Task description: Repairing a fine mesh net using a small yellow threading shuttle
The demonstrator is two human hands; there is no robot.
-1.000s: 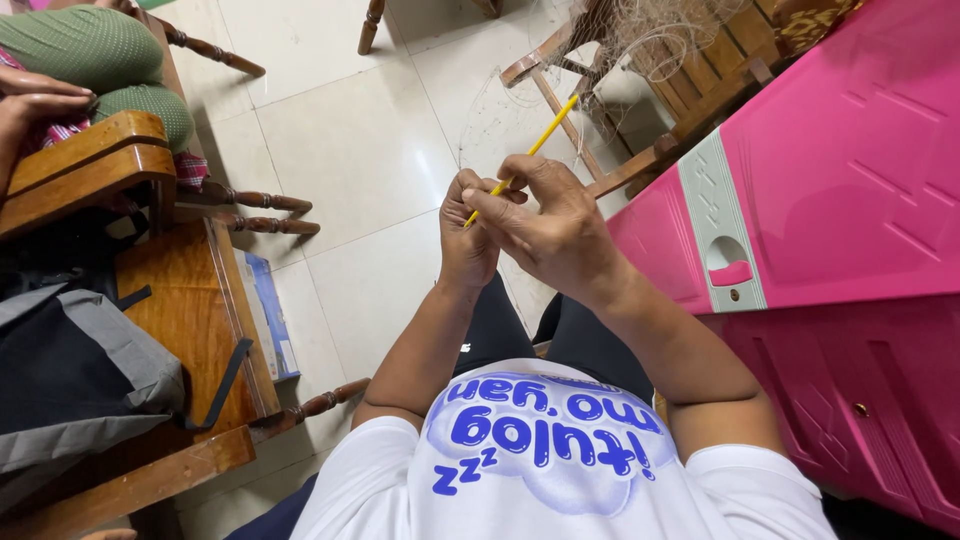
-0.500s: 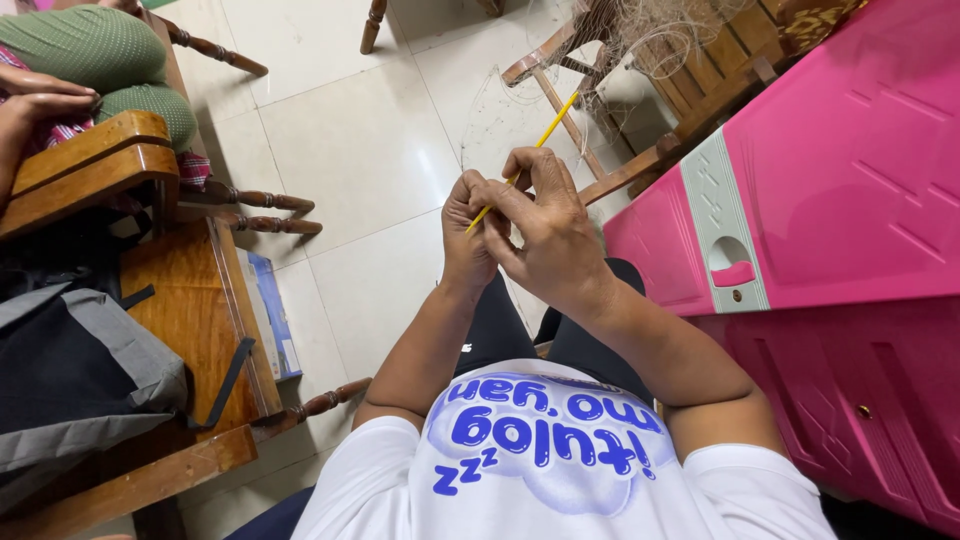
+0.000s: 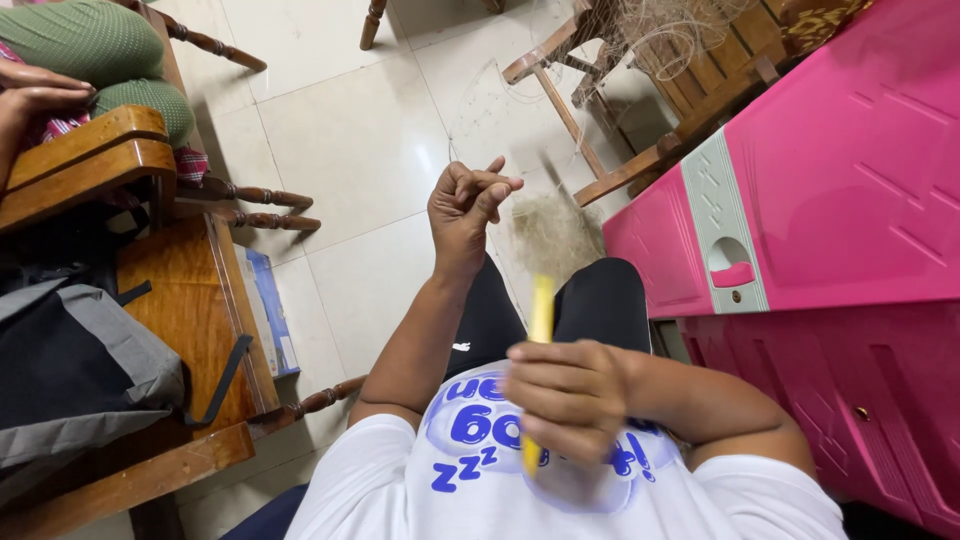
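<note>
My left hand is raised out in front of me, fingers pinched together on fine netting thread that trails off toward the wooden chair. Close against my chest, my right hand is closed around a thin yellow netting needle, which points up and away and looks blurred. The two hands are well apart. I sit in dark trousers and a white shirt with a blue print.
A pink plastic cabinet stands at my right. A wooden chair draped in net is ahead. At left a wooden bench carries a grey bag, and another person's hand rests on its armrest.
The hands were joined at the net with the yellow needle. Now my right hand has pulled back to my chest with the needle, while the left stays out front.
</note>
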